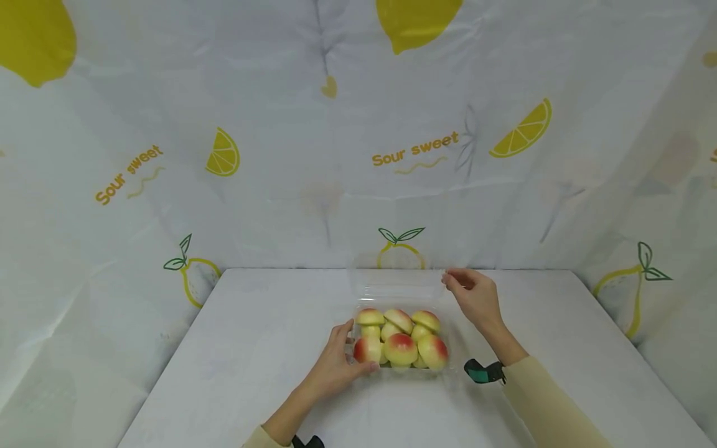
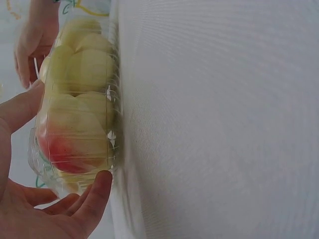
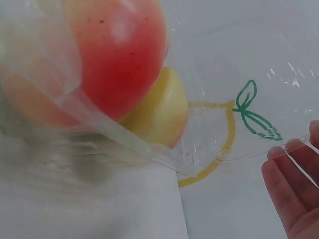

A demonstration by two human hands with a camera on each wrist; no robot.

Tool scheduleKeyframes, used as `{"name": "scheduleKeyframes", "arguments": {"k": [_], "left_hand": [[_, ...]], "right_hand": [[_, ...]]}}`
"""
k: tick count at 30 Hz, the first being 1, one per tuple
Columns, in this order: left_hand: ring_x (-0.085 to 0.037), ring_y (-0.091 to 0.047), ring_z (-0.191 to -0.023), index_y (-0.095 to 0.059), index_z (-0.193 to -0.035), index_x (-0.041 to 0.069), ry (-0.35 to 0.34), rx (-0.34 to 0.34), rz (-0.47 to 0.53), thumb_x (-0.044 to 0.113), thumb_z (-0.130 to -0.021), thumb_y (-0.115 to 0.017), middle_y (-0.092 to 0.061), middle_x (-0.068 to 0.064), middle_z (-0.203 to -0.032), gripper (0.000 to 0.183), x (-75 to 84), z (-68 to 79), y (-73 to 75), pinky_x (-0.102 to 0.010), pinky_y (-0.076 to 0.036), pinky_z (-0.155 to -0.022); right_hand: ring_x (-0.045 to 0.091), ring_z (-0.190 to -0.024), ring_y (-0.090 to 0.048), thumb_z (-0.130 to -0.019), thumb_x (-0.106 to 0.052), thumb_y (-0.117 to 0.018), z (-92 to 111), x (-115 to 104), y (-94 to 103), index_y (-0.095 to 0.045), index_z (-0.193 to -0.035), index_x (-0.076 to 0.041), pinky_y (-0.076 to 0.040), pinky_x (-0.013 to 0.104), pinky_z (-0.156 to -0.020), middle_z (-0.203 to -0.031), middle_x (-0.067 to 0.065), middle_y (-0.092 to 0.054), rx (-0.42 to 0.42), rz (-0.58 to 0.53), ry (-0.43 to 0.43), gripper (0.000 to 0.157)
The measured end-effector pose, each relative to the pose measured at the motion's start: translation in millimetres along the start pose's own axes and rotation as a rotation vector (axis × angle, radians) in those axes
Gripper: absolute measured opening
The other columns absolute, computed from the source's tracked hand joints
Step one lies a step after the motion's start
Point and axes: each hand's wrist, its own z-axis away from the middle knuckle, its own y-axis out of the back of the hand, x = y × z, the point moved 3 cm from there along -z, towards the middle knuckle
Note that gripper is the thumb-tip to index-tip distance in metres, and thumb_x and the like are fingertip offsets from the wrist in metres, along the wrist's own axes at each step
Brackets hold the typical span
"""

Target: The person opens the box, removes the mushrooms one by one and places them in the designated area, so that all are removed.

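A clear plastic clamshell box (image 1: 411,370) sits on the white table, filled with several yellow, red-blushed, peach-like fruits (image 1: 400,350). Its transparent lid (image 1: 400,283) stands raised at the back. My left hand (image 1: 335,366) grips the box's left end, thumb at the front corner and fingers along the side. In the left wrist view a fingertip (image 2: 103,180) presses low on the clear wall. At the lid's upper right corner, my right hand (image 1: 476,300) pinches the edge. The right wrist view shows those fingers (image 3: 286,186) against the thin plastic edge.
The white tabletop (image 1: 257,330) spreads around the box on both sides. Behind it hangs a white cloth (image 1: 291,211) printed with lemons and the words "Sour sweet". A dark and green strap (image 1: 483,372) is on the right wrist.
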Motion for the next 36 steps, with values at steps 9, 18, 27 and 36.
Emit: {"name": "scheduleKeyframes", "arguments": {"k": [9, 18, 27, 36], "left_hand": [[-0.024, -0.055, -0.117, -0.026, -0.158, 0.001, 0.007, 0.000, -0.001, 0.045, -0.083, -0.083, -0.040, -0.014, -0.147, 0.103, 0.4, 0.4, 0.2, -0.030, -0.051, -0.084], [-0.024, -0.054, -0.118, -0.026, -0.158, 0.001, 0.027, -0.003, -0.004, 0.044, -0.083, -0.083, -0.039, -0.015, -0.147, 0.103, 0.8, -0.1, 0.4, -0.031, -0.051, -0.084], [-0.024, -0.055, -0.117, -0.026, -0.158, 0.001, 0.028, -0.003, -0.006, 0.043, -0.083, -0.084, -0.039, -0.015, -0.147, 0.103, 1.6, 0.5, 0.8, -0.030, -0.051, -0.083], [-0.025, -0.054, -0.120, -0.026, -0.158, 0.001, 0.027, -0.001, -0.039, 0.048, -0.083, -0.082, -0.039, -0.015, -0.147, 0.106, 1.9, 1.4, -0.4, -0.034, -0.051, -0.084]], "right_hand": [[0.014, -0.079, -0.072, -0.098, -0.015, -0.068, -9, 12, -8.9, -0.072, -0.108, 0.006, -0.053, 0.014, -0.070, -0.095, 0.021, -0.074, -0.001, -0.025, -0.073, 0.023], [0.008, -0.078, -0.069, -0.100, -0.016, -0.067, -12, 27, -16.9, -0.068, -0.115, 0.007, -0.054, 0.016, -0.070, -0.100, 0.022, -0.072, -0.058, -0.010, -0.163, 0.027], [0.023, -0.078, -0.074, -0.098, -0.004, -0.063, -12, 39, -22.1, -0.065, -0.116, 0.013, -0.058, 0.024, -0.067, -0.094, 0.024, -0.071, -0.162, -0.011, -0.232, 0.025], [0.021, -0.075, -0.073, -0.098, -0.009, -0.065, -5, 42, -22.2, -0.064, -0.120, 0.012, -0.059, 0.028, -0.067, -0.093, 0.019, -0.072, -0.242, 0.067, -0.290, 0.031]]}}
